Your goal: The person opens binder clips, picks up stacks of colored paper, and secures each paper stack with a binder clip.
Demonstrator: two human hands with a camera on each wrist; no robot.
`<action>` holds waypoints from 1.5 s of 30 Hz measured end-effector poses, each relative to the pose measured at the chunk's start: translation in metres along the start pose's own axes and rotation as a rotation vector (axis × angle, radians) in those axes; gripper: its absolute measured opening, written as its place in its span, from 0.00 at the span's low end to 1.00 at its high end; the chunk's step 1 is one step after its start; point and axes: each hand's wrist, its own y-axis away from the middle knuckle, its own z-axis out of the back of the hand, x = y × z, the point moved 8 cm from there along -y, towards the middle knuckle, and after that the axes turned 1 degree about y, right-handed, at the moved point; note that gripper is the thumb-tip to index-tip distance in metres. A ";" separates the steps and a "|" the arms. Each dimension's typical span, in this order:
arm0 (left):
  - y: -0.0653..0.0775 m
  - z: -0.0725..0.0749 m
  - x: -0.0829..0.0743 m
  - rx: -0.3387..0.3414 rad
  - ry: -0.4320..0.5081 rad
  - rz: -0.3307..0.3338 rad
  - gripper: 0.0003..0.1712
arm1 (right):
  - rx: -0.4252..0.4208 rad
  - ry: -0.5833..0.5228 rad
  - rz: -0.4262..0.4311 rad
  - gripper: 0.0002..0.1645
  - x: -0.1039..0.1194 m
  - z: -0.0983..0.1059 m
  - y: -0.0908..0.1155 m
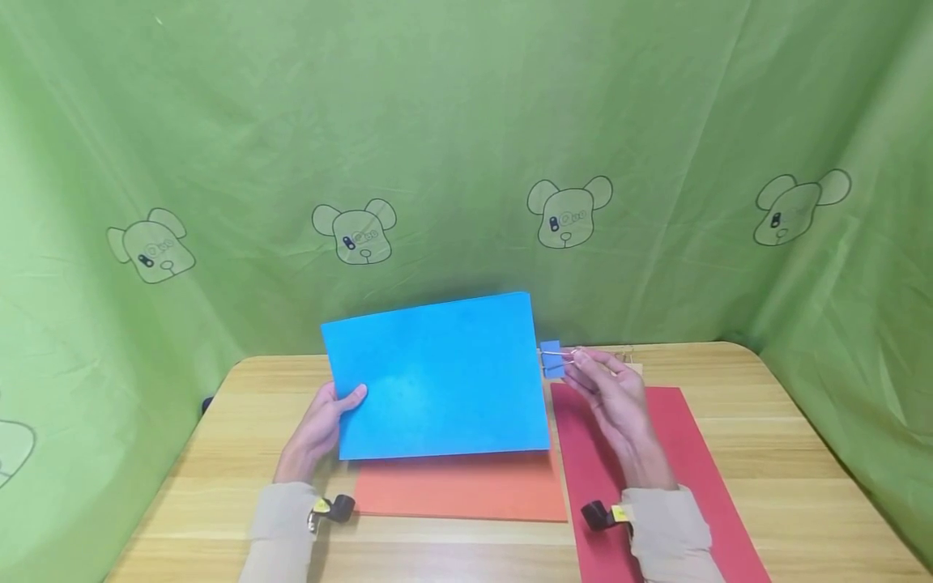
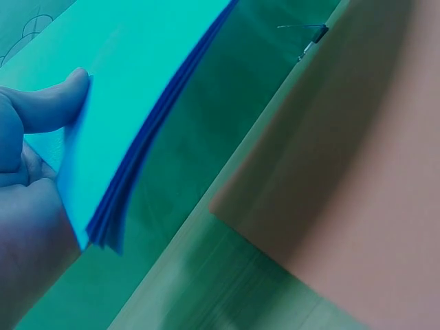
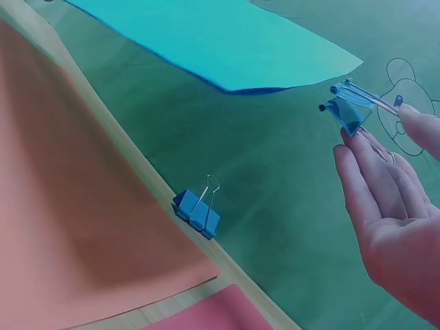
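My left hand (image 1: pixel 321 419) grips a stack of blue paper (image 1: pixel 445 376) by its left edge, thumb on the front face. The stack is raised and tilted over the table; in the left wrist view its sheets (image 2: pixel 113 223) fan slightly apart at the lower corner. My right hand (image 1: pixel 615 397) pinches a blue-violet binder clip (image 1: pixel 551 359) by its wire handles beside the stack's right edge. In the right wrist view the clip (image 3: pixel 349 113) has its mouth spread, close to the paper's corner. The left fingers behind the stack are mostly hidden.
Orange paper (image 1: pixel 459 490) lies on the wooden table (image 1: pixel 787 461) beneath the blue stack. Red paper (image 1: pixel 674 461) lies to its right, under my right forearm. Another binder clip (image 3: pixel 197 214) sits by the table's back edge. A green cloth (image 1: pixel 466 121) hangs behind.
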 end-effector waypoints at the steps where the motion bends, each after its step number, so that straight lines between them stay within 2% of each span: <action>1: 0.000 0.000 0.000 -0.001 0.001 -0.001 0.19 | -0.002 0.000 -0.003 0.09 -0.001 0.000 0.000; 8: 0.001 -0.001 -0.005 0.004 -0.013 -0.025 0.24 | 0.003 0.008 -0.002 0.08 -0.002 -0.006 0.001; 17: -0.001 -0.005 -0.003 0.017 0.021 -0.016 0.20 | -0.025 0.001 -0.020 0.06 -0.009 -0.010 0.002; 29: -0.002 -0.013 -0.003 0.046 0.038 -0.018 0.20 | -0.033 -0.011 -0.004 0.07 -0.010 -0.013 0.002; 38: -0.001 -0.018 -0.002 0.115 0.048 -0.038 0.20 | -0.035 0.009 -0.013 0.07 -0.011 -0.012 0.002; 45: 0.001 -0.020 -0.004 0.148 0.071 -0.056 0.13 | -0.013 0.016 -0.020 0.07 -0.011 -0.014 0.002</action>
